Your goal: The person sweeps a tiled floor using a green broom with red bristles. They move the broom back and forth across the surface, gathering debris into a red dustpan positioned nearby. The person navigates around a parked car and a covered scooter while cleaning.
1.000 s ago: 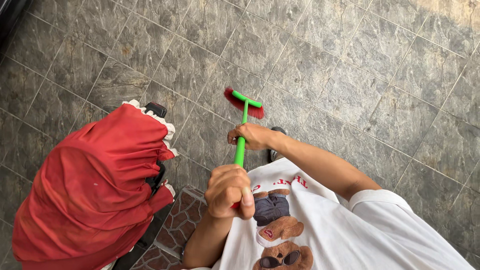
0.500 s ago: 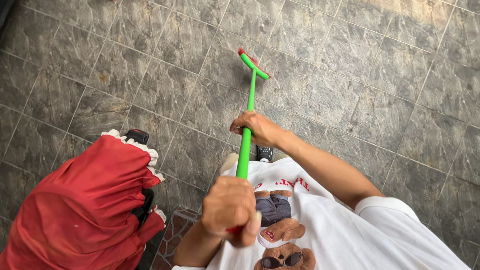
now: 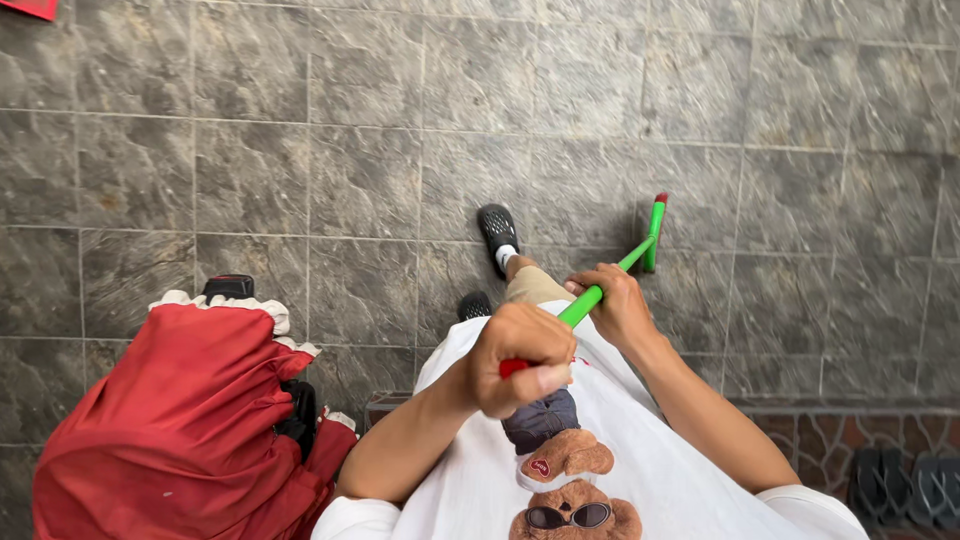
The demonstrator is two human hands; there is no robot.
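Both hands (image 3: 525,360) in closed grip around green broom handle (image 3: 585,303).

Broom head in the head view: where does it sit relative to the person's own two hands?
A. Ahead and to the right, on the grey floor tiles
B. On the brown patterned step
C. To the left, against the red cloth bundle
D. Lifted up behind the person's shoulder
A. The broom head rests on the grey floor tiles, up and right of the right hand and the left hand, both on the green handle.
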